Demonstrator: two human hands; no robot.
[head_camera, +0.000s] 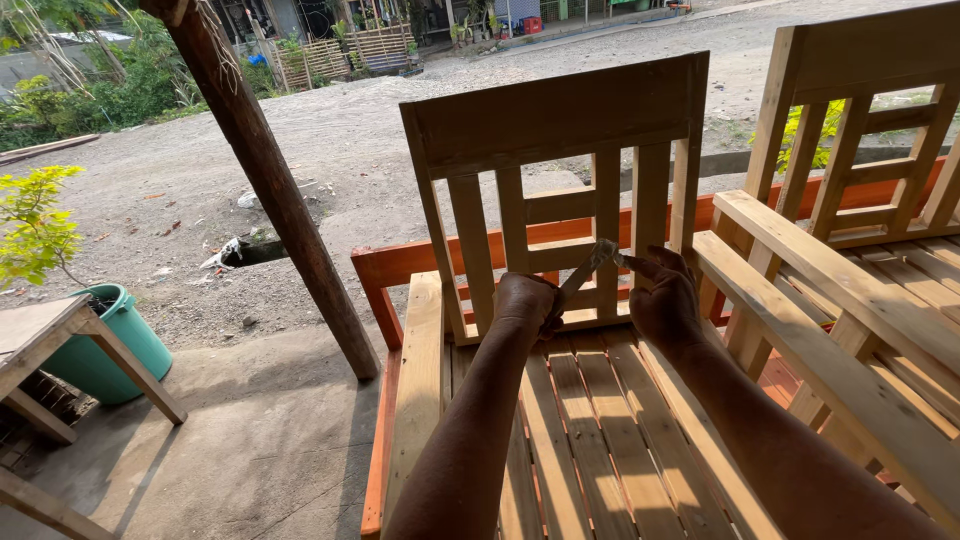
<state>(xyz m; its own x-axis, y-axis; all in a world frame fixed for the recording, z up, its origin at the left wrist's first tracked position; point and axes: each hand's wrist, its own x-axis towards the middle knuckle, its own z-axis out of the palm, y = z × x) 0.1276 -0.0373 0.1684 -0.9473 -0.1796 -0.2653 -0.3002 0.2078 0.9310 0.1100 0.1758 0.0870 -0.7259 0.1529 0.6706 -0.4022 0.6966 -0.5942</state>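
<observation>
Seen from the person's own head, two bare forearms reach forward over the slatted seat of an unpainted wooden chair (560, 130). The left hand (527, 302) is closed around the handle of a putty knife (592, 265) – its flat, pale metal blade angles up and to the right, lying against a vertical slat (606, 225) of the chair's back. The right hand (663, 298) is loosely curled, holding nothing, with its fingertips touching the blade's tip and the slat beside it. The knife looks light and thin, with a blade that is probably stiff but slightly springy, so it is best gripped by the handle, as it is now. A second, similar wooden chair (860, 130) stands just to the right. Further left are a leaning wooden post (270, 180), a green bucket (125, 340) and a gravel yard (150, 190) beyond.
</observation>
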